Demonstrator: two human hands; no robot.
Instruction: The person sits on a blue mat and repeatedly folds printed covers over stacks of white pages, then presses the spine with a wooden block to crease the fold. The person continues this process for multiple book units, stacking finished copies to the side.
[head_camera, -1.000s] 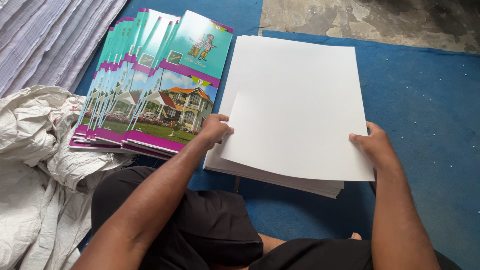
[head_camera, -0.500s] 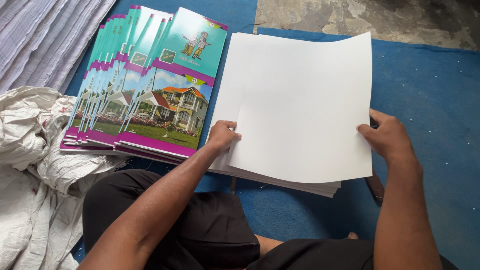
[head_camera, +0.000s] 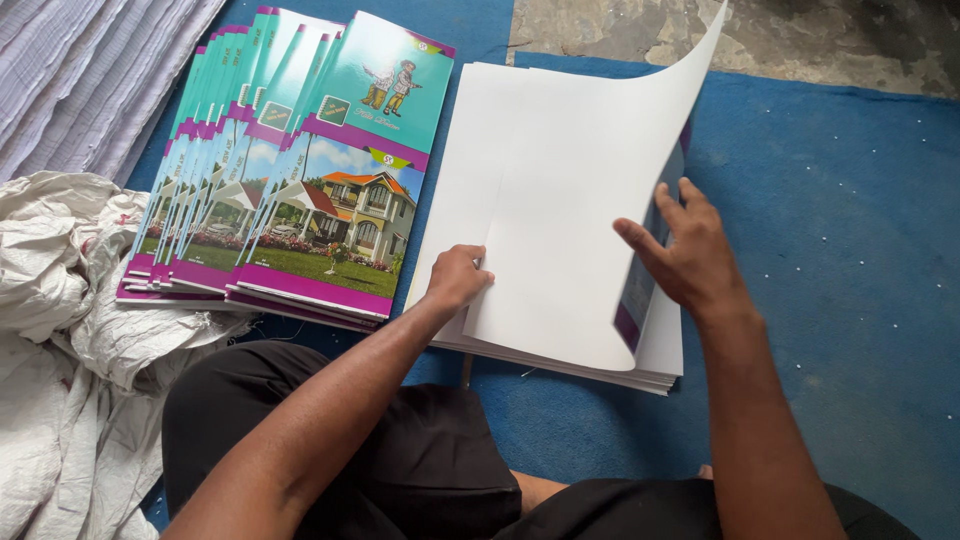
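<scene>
Lifting the top sheet (head_camera: 590, 200) off the paper stack (head_camera: 560, 355), you have its right edge raised high and curling over towards the left, so the white back faces you and a strip of purple print shows on its underside. Your right hand (head_camera: 690, 255) is spread under that raised edge, fingers apart and pushing the sheet up rather than pinching it. Your left hand (head_camera: 458, 278) rests on the stack's left part with its fingers curled together at the sheet's lower left edge; whether it grips that edge or only presses on it cannot be told.

The sheet could buckle or crease along its middle if you push it over too fast, since only spread fingers carry it. It could also drag the next sheet askew, because the stack has nothing squaring it on the blue mat (head_camera: 850, 300).

Left of the stack, the finished booklets (head_camera: 300, 170) lie fanned in an overlapping row, house picture up. Further left, a crumpled white sack (head_camera: 70, 330) lies slack; nothing can be seen inside it.
</scene>
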